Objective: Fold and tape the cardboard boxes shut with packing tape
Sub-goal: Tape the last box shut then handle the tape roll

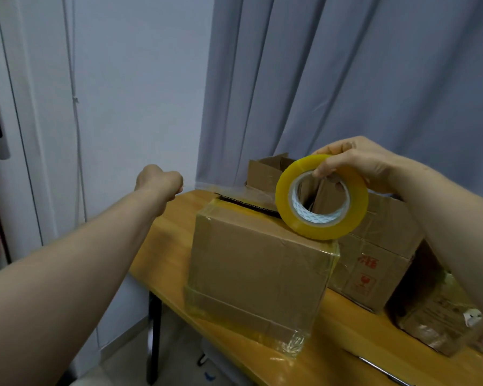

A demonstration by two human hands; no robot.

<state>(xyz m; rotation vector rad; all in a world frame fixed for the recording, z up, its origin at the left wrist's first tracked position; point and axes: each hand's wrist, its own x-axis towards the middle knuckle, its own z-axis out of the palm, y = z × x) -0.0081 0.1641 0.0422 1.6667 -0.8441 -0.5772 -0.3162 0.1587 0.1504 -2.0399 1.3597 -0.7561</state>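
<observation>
A brown cardboard box [260, 268] stands on the wooden table [176, 235], its edges wrapped in yellowish tape and a dark gap open along its far top edge. My right hand [349, 162] grips a yellow roll of packing tape [322, 197], fingers through its core, and holds it upright on the box's top right edge. A clear strip of tape [226, 190] stretches from the roll leftward over the box top. My left hand [159, 181] is out past the box's far left corner with its fingers curled, pinching the end of that strip.
A second box [374, 263] with red print stands right of the first, and an open box [265, 171] behind it. A tape-wrapped box [441, 321] lies at the lower right. Grey curtains [346, 79] hang behind the table; a white wall [123, 107] is to the left.
</observation>
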